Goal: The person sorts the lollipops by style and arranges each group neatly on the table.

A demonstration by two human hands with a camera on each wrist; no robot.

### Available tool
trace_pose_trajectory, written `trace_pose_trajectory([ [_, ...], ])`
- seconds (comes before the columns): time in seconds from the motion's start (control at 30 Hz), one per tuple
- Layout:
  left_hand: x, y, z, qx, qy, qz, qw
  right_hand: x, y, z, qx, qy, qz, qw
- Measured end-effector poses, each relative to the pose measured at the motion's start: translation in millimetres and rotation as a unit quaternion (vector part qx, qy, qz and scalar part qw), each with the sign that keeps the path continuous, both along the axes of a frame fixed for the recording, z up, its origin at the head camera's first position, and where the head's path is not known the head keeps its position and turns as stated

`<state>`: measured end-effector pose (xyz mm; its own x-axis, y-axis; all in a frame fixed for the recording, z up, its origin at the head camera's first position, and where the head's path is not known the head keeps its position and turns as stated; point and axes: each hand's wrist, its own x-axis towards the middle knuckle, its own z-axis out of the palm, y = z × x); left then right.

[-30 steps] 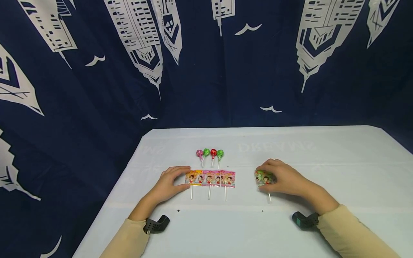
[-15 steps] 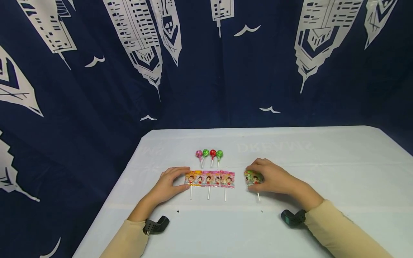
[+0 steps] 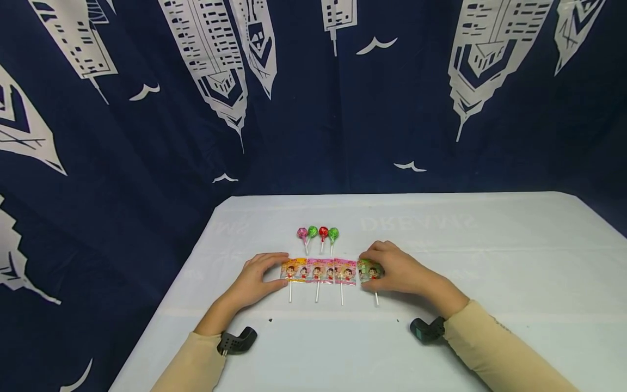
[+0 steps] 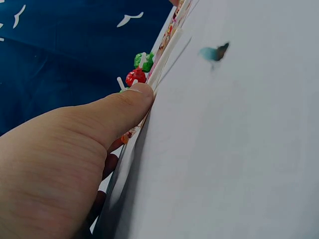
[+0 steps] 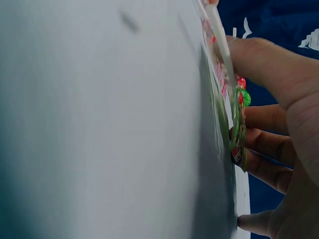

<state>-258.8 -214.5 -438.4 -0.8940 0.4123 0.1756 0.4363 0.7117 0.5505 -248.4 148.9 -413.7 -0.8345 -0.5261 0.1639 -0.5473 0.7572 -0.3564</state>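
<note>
My left hand [image 3: 256, 280] holds the left end of a row of flat-wrapped lollipops, thumb at the lower corner and fingers at the upper corner of the orange-wrapped lollipop [image 3: 295, 269]. Two pink-wrapped lollipops, a middle one [image 3: 319, 269] and a right one [image 3: 345, 271], lie side by side after it, white sticks toward me. At the row's right end, my right hand [image 3: 398, 270] grips a green-wrapped lollipop [image 3: 367, 270] between thumb and fingers, very near the right pink one. The left wrist view shows my left thumb [image 4: 127, 107] against the packet edge.
Behind the row lie several ball lollipops: a pink one [image 3: 302, 233], two green ones and a red one [image 3: 324, 232]. All rest on a white-covered table [image 3: 313, 348]. A dark blue printed curtain [image 3: 303, 147] hangs behind. Small dark specks [image 3: 270, 320] dot the cloth.
My right hand has slid left across the table with the green-wrapped lollipop, closing the gap to the row. The left hand has stayed in place.
</note>
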Motion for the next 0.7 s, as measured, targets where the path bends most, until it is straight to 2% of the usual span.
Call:
trace_pose_trajectory([
  [0.7, 0.8, 0.2, -0.3, -0.001, -0.003, 0.003, 1.0000, 9.5, -7, -21.2, -0.039, 0.067, -0.042, 0.9961],
])
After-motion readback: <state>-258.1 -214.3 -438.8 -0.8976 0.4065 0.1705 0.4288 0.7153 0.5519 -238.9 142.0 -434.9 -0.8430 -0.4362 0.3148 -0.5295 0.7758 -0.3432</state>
